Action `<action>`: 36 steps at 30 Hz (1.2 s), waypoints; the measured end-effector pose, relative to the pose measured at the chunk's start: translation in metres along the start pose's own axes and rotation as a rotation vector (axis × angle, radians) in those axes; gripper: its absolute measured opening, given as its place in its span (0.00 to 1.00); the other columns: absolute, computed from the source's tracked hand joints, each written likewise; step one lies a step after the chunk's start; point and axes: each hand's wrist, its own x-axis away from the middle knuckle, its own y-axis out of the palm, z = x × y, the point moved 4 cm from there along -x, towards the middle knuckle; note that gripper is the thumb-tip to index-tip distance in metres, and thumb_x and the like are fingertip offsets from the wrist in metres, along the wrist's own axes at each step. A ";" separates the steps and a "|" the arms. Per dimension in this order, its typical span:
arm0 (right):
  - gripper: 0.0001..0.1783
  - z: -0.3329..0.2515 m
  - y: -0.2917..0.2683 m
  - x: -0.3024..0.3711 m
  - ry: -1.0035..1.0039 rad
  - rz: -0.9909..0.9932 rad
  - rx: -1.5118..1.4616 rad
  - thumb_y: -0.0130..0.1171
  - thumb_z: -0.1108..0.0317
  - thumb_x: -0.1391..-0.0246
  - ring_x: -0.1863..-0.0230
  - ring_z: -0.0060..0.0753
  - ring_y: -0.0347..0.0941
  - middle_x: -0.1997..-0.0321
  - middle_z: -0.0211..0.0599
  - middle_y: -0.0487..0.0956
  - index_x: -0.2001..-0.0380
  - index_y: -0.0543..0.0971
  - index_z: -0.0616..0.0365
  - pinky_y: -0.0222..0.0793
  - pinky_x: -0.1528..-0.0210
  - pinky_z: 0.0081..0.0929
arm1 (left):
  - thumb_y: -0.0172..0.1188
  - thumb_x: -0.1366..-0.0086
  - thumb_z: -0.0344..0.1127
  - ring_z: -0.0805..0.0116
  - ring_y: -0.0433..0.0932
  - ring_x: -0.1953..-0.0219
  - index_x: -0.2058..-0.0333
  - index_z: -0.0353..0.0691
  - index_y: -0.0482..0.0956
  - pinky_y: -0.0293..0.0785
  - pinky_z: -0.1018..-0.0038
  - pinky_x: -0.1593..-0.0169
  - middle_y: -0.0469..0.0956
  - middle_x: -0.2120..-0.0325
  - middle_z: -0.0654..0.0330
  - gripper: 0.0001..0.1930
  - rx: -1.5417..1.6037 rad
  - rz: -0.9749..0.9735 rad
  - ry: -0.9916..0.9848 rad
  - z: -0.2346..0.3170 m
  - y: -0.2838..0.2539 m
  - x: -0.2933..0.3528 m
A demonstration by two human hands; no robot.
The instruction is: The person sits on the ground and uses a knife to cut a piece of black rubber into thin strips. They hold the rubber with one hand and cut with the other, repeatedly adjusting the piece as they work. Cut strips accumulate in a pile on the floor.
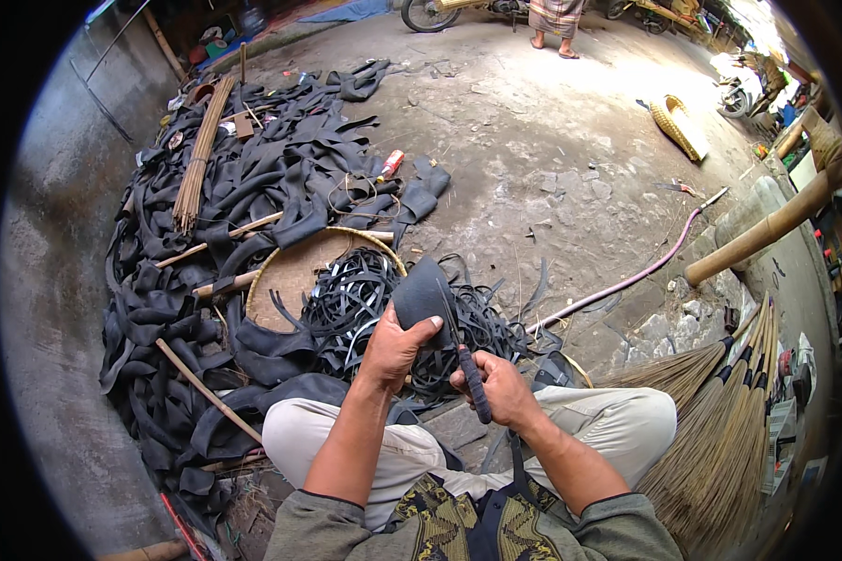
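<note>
My left hand (394, 344) grips a curved sheet of black rubber (422, 297), its thumb pressed flat on the near side. In my right hand (502, 391) is a pair of scissors (472, 381) with a dark wrapped handle; the slim blades point up and lie against the sheet's right edge. Part of the grip is hidden behind my fingers. Just beyond and below both hands spreads a tangled heap of narrow black rubber strips (348, 297). Some of that heap rests in a round woven tray (273, 280).
Black rubber pieces (280, 178) cover the floor at left, with a bundle of thin sticks (202, 154) on top. Broom-like bristle bundles (711, 421) lie by my right knee. A bamboo pole (767, 224) and pinkish hose (626, 280) are at right. A person (556, 23) stands far off.
</note>
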 end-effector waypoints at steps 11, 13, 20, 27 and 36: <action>0.23 -0.004 -0.007 0.003 -0.065 0.052 0.095 0.70 0.51 0.42 0.75 0.17 0.71 0.74 0.30 0.82 0.64 0.82 0.63 0.66 0.70 0.22 | 0.70 0.37 0.30 0.72 0.80 0.55 0.43 0.34 0.73 0.76 0.74 0.46 0.81 0.54 0.61 0.25 0.163 -0.013 -0.180 -0.007 -0.004 0.001; 0.22 0.000 -0.002 0.003 0.020 0.017 -0.009 0.70 0.51 0.42 0.74 0.18 0.73 0.74 0.31 0.82 0.63 0.82 0.63 0.67 0.69 0.23 | 0.70 0.37 0.31 0.71 0.80 0.56 0.43 0.34 0.74 0.77 0.74 0.47 0.81 0.54 0.60 0.25 0.101 -0.015 -0.102 -0.002 -0.006 -0.002; 0.20 -0.009 -0.008 -0.003 -0.159 0.186 0.248 0.68 0.52 0.40 0.70 0.19 0.76 0.72 0.33 0.84 0.63 0.83 0.61 0.70 0.67 0.25 | 0.70 0.37 0.31 0.73 0.81 0.57 0.45 0.33 0.76 0.78 0.75 0.50 0.82 0.56 0.60 0.23 -0.133 -0.073 -0.068 -0.011 0.003 0.006; 0.24 -0.010 -0.005 0.007 -0.070 0.051 0.169 0.69 0.48 0.42 0.73 0.20 0.75 0.73 0.36 0.84 0.63 0.82 0.62 0.69 0.67 0.25 | 0.74 0.39 0.37 0.70 0.82 0.58 0.46 0.32 0.75 0.79 0.72 0.48 0.82 0.56 0.58 0.27 0.116 0.009 -0.144 -0.001 -0.013 -0.005; 0.26 -0.010 -0.004 0.000 -0.162 0.148 0.217 0.69 0.46 0.42 0.73 0.21 0.75 0.73 0.36 0.83 0.61 0.82 0.62 0.69 0.67 0.25 | 0.72 0.38 0.33 0.72 0.80 0.56 0.44 0.32 0.74 0.76 0.74 0.48 0.81 0.55 0.59 0.26 -0.168 -0.016 -0.065 0.000 -0.001 0.006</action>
